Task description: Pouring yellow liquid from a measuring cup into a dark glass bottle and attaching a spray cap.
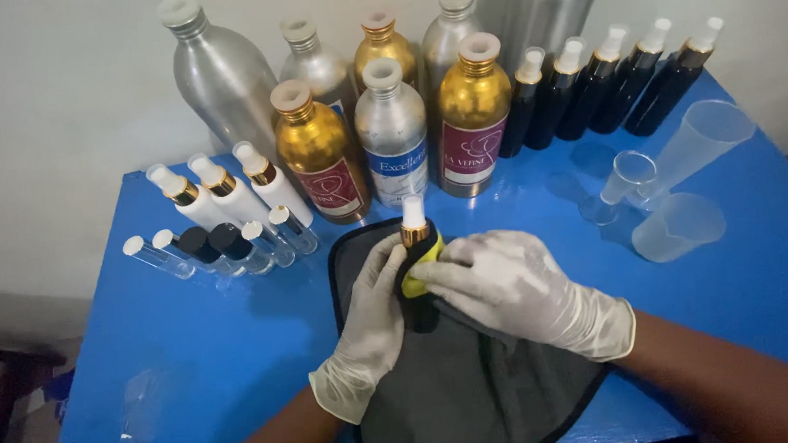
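The left hand [369, 324], in a pale glove, has its fingers closed around a dark spray bottle [417, 274] standing upright over a grey cloth [472, 395] near the middle of the blue table [196, 345]; the right hand [512, 287], gloved too, grips a fold of cloth with a yellow patch [421, 269] pressed against the bottle's side. Most of the bottle's body is hidden behind both hands and the cloth, so only its white cap and gold collar show plainly. The cloth's near edge and both forearms are cut off by the bottom of the view. Behind the hands stand gold and silver metal bottles [390, 124], the tallest cut off at the top. To the left lie white spray bottles [233, 189] and small clear vials [218, 247]; a row of dark spray bottles [600, 80] leans at the right rear. Clear plastic cups [677, 222] lie well apart on the right. Something clear near the table's left front edge is hard to make out. Bare table lies open left of the cloth
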